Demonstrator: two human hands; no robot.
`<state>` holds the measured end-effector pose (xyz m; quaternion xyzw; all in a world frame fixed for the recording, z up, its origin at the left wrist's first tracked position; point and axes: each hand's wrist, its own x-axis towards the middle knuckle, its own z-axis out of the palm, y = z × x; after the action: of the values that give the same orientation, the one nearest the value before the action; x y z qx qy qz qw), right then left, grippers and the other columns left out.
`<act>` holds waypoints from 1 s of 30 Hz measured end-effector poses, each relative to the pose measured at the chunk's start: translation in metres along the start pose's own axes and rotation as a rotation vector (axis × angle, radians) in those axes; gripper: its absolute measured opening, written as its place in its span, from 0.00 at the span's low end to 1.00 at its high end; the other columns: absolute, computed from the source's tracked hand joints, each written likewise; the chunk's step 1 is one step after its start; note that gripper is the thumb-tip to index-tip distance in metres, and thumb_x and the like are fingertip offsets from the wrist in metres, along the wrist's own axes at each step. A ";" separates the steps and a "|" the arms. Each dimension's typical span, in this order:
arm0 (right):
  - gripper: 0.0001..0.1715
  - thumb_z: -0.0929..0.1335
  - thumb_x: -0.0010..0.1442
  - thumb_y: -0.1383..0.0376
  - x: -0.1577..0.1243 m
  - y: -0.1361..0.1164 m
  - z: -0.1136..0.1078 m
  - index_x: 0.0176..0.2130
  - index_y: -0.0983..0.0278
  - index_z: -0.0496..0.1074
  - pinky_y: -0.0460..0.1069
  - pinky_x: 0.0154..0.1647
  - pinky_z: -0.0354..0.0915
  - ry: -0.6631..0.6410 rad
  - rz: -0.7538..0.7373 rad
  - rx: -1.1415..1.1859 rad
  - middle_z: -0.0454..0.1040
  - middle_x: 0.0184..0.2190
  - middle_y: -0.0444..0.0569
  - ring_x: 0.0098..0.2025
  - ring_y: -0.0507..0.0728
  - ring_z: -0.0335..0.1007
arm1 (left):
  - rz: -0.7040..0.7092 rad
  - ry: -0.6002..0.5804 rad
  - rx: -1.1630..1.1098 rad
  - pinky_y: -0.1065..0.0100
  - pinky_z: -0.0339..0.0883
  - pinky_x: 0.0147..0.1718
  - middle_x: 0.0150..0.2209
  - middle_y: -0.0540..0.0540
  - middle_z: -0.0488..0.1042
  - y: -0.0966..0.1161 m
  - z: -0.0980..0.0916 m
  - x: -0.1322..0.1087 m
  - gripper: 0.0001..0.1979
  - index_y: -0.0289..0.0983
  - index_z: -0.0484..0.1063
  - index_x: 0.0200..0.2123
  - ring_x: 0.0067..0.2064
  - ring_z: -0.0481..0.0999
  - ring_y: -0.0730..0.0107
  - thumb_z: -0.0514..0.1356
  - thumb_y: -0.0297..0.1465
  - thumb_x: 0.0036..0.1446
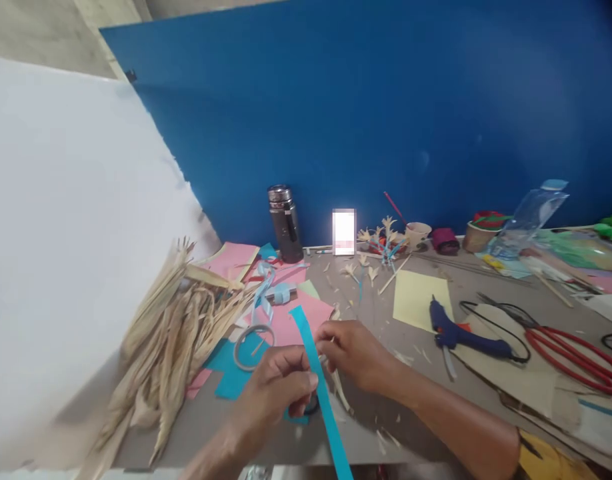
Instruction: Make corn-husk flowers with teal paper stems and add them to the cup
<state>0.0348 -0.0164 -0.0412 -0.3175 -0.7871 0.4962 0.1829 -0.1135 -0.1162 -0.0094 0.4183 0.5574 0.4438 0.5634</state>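
Note:
A long bright blue paper strip (325, 407) runs from the table's middle down past the bottom edge of the view. My left hand (283, 380) pinches it along its left side, thumb against the edge. Just to the right of the strip, my right hand (353, 353) has its fingers curled together; a small pale bit shows near the fingertips, too little to name. Pink paper (286, 325) lies beyond both hands. A roll of tape (255, 348) rests left of them on blue paper. A dark round object is partly hidden beneath my left hand.
Dried corn husks (171, 353) are heaped at left. Behind stand a thermos (285, 227), husk flowers (386, 240) and a paper cup (417, 235). At right lie yellow paper (421, 300), a blue glue gun (466, 337), red-handled scissors (571, 353) and a tilted plastic bottle (531, 217).

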 end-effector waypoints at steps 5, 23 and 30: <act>0.29 0.71 0.53 0.42 -0.023 -0.003 -0.030 0.32 0.65 0.72 0.44 0.20 0.49 0.179 0.018 0.632 0.67 0.21 0.42 0.21 0.48 0.58 | -0.031 -0.147 0.093 0.72 0.50 0.18 0.14 0.53 0.61 0.002 0.025 0.033 0.07 0.37 0.66 0.18 0.16 0.58 0.77 0.60 0.34 0.39; 0.02 0.69 0.50 0.68 -0.039 0.029 -0.080 0.27 0.65 0.73 0.44 0.21 0.51 0.202 0.167 0.195 0.67 0.18 0.39 0.21 0.48 0.56 | 0.100 -0.017 0.442 0.71 0.56 0.22 0.18 0.51 0.69 0.012 0.040 0.093 0.13 0.37 0.68 0.24 0.19 0.63 0.74 0.58 0.40 0.52; 0.15 0.70 0.51 0.55 -0.020 0.046 -0.134 0.26 0.64 0.72 0.46 0.23 0.48 0.722 -0.017 0.285 0.65 0.18 0.39 0.20 0.48 0.51 | 0.182 0.143 1.120 0.68 0.62 0.31 0.29 0.43 0.78 0.009 0.080 0.156 0.10 0.37 0.72 0.27 0.34 0.78 0.62 0.54 0.31 0.58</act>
<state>0.1452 0.0736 -0.0232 -0.4367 -0.5980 0.4552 0.4944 -0.0364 0.0392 -0.0383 0.6683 0.7059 0.1548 0.1764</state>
